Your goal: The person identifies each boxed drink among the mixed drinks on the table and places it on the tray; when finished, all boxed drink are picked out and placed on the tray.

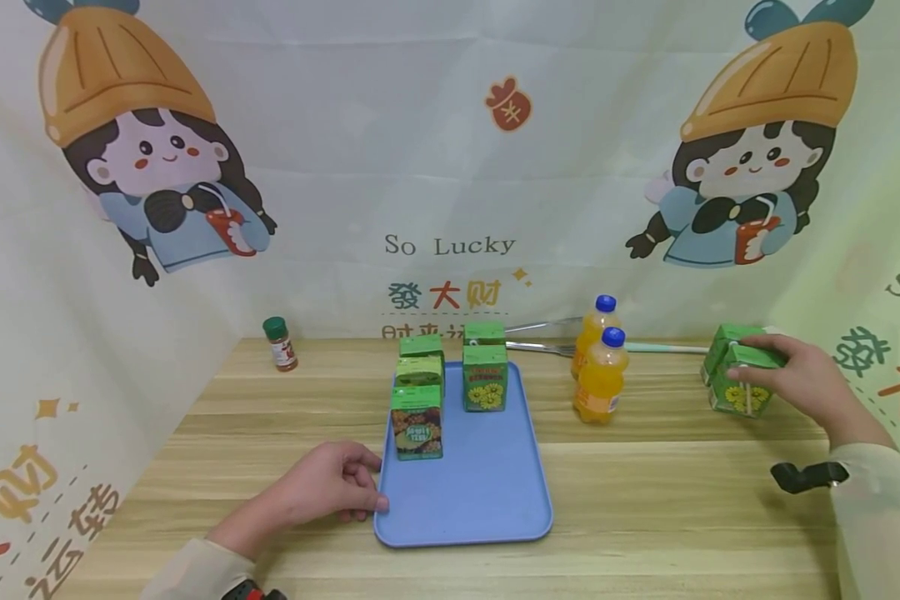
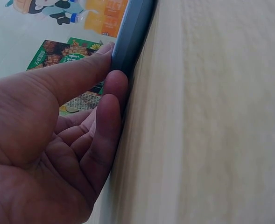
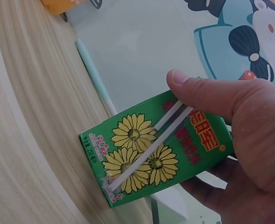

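Note:
At the table's right side, my right hand [image 1: 804, 375] grips a green drink carton [image 1: 737, 398] near its top, thumb on the front face. Yellow flowers and a white straw show on that carton [image 3: 142, 156] in the right wrist view. Another green carton [image 1: 717, 348] stands right behind it. My left hand [image 1: 330, 485] pinches the left rim of a blue tray [image 1: 487, 500] between thumb and fingertips. On the tray, a fruit-printed carton [image 1: 417, 433] fronts a left row of green cartons, and a flower-printed carton [image 1: 485, 387] fronts the right row.
Two orange drink bottles [image 1: 602, 383] with blue caps stand between the tray and my right hand. Behind them lie metal utensils [image 1: 543, 347] and a pale green handle [image 1: 663, 347]. A green-capped spice jar [image 1: 280, 346] stands at the back left, near the printed cloth backdrop [image 1: 330, 167].

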Tool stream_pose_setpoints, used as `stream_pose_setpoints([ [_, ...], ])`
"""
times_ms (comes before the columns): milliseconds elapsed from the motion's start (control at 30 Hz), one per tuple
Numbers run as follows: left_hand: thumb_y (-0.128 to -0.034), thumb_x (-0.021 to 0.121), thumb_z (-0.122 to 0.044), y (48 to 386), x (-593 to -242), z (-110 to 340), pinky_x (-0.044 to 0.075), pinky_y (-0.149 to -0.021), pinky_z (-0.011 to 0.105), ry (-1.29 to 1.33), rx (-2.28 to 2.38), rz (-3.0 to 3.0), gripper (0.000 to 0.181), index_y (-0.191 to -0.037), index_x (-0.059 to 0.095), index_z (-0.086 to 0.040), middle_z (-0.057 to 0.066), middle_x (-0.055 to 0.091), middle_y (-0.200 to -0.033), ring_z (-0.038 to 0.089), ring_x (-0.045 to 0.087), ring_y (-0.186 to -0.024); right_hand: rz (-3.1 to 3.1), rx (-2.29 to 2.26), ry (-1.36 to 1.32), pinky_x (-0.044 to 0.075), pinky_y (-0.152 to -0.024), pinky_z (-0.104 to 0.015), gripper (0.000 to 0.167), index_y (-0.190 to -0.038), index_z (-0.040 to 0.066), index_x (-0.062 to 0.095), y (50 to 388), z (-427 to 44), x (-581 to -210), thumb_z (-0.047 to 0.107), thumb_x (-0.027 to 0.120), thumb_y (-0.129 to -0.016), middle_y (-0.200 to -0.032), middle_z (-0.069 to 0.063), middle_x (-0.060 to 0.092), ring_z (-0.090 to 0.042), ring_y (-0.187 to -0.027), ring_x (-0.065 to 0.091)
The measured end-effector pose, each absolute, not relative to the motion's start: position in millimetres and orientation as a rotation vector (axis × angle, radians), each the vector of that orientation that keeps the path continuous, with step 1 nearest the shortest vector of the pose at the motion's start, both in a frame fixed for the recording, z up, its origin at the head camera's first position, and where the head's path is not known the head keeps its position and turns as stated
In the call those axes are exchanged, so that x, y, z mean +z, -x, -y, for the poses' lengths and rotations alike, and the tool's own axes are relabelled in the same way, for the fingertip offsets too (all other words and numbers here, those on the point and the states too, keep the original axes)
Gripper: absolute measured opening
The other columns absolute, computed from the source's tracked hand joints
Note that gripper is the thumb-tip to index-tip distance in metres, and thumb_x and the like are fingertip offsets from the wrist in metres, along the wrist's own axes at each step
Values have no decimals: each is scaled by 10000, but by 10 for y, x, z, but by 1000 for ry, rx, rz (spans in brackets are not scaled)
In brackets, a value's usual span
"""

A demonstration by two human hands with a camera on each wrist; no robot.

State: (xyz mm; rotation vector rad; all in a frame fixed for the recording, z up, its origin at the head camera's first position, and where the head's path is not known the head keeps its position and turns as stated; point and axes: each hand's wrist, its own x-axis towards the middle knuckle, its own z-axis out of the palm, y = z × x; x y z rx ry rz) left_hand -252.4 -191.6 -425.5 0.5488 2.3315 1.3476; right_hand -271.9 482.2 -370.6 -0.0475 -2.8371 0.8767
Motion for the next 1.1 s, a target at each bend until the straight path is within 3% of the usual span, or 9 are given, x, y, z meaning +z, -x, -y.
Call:
stream_pose_setpoints([
  [767, -929, 923, -142, 2514, -4244, 1916, 627, -617, 354, -539, 1344, -2332, 586, -1347, 638, 154, 74, 771, -852, 241, 763, -734, 2863, 958, 124, 477, -965, -757, 907, -1580, -125, 434, 2732, -4897, -3773, 515, 777, -1037, -1498, -457, 480, -624, -1289, 501],
  [1100, -923, 928, -137, 2514, -4238, 1912, 626, -614, 351, -539, 1345, -2339, 585, -1339, 639, 158, 72, 769, -849, 230, 758, -723, 2867, 961, 149, 516, -894, -622, 939, -1575, -149, 405, 2731, -4945, -3803, 520, 779, -1034, -1441, -441, 515, -565, -1216, 546],
])
